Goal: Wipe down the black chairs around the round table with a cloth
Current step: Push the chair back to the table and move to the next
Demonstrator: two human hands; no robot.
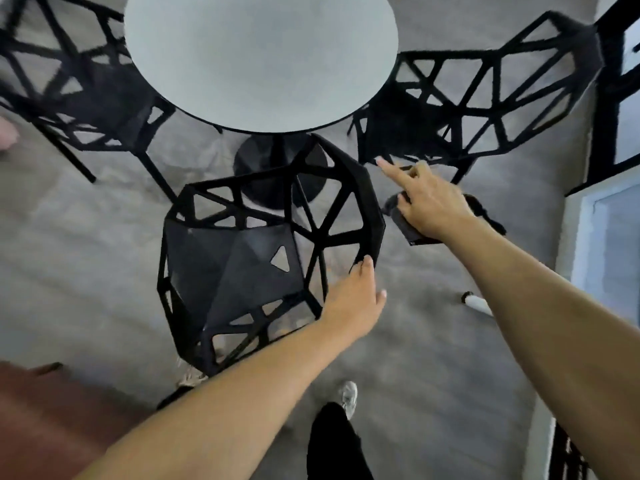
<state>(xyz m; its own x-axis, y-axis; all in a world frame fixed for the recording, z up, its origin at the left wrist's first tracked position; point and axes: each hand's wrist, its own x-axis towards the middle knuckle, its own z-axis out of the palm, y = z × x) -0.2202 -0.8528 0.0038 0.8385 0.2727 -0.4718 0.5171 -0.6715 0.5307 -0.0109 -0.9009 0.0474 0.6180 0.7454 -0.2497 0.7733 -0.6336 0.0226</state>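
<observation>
Grey carpet (433,341) fills the frame, with the round worktop (259,53) at top centre and three black chairs around it. At upper left stands the left chair (86,98), tucked partly under the worktop edge. At centre is the near chair (249,258), its back rim toward the right. The left hand (353,299) holds that rim from below, thumb hooked over the bar: a steadying grip. Right of centre, the right hand (433,206) clenches the dark cloth (408,226) with its lower fingers while the forefinger points out toward the right chair (485,105) at upper right.

To wipe well, I would keep the left hand fixed on the rim so the chair does not swivel or slide on the carpet, spread the cloth flat under the palm rather than bunched, and run it along each strut in turn, since the open lattice has many edges that a broad pass would skip. A white-tipped object (479,303) lies on the carpet at right.
</observation>
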